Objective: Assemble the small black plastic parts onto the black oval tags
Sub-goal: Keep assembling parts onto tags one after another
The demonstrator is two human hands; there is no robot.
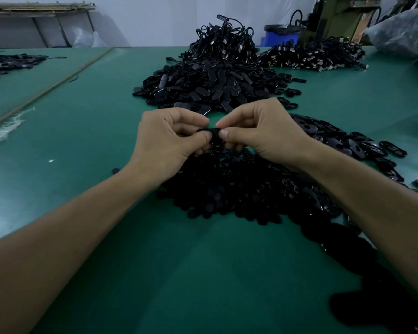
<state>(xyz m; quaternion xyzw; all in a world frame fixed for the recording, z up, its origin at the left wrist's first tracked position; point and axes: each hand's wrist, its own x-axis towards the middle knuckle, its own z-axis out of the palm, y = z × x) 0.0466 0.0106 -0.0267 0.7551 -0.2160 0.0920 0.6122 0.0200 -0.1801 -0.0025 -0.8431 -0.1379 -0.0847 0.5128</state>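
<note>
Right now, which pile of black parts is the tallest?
The far centre pile, topped with a mound of tangled cords; every other pile lies much lower.

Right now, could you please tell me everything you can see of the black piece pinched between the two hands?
The black piece is small, dark and matte, seemingly plastic. The left hand and right hand pinch it from either side, above the near pile. Fingers hide most of it, so its exact shape is unclear.

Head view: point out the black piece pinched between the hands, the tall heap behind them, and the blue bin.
black piece (214,136), head view, its exposed top edge.
tall heap (217,66), head view, the heap's upper middle.
blue bin (279,39), head view, its front wall.
</note>
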